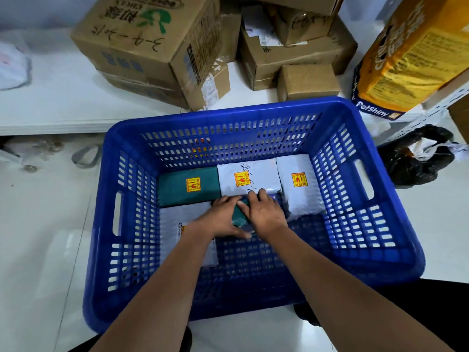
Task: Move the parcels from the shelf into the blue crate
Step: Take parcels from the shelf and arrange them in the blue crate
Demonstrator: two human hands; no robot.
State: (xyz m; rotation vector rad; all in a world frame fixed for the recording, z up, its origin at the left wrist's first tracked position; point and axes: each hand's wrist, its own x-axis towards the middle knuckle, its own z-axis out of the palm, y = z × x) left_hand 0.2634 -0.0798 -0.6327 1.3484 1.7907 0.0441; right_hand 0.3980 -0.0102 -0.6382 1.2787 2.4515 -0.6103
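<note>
Fingers of left hand (223, 217) and right hand (264, 212) grip one green parcel (238, 215) low inside blue crate (228, 110), beside four parcels, forearms reaching down.

Large printed cardboard box (142, 44) on the white shelf (50, 102); to its right, stacked brown cartons (291, 47), a small brown carton (308, 81), a yellow PetShiny bag (411, 54). Black plastic bag (416, 156) below the PetShiny bag, on the floor.

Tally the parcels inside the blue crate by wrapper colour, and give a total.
Green-wrapped parcels: 2, one flat at the back left, one small under both hands.
White plastic-wrapped parcels: 3, back middle, right, front left.
Total: 5
</note>
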